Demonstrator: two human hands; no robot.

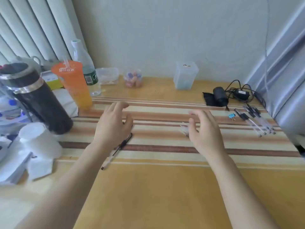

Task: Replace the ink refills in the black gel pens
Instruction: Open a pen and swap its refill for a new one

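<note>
One black gel pen (117,150) lies slanted on the striped mat (165,142), partly under my left hand (113,124). That hand hovers over the pen with relaxed fingers and holds nothing. My right hand (206,131) is held above the mat at mid right, fingers loosely spread, empty. A small clear item (184,128) lies on the mat just left of it, too blurred to identify. Several more gel pens (255,120) lie side by side at the far right of the mat.
Along the left stand a dark flask (38,100), an orange cup (74,83), a clear bottle (85,66) and white packets (38,146). At the back are a small jar (133,78) and a clear box (185,75). A black pouch (217,96), cables and a blue binder clip (231,116) lie right.
</note>
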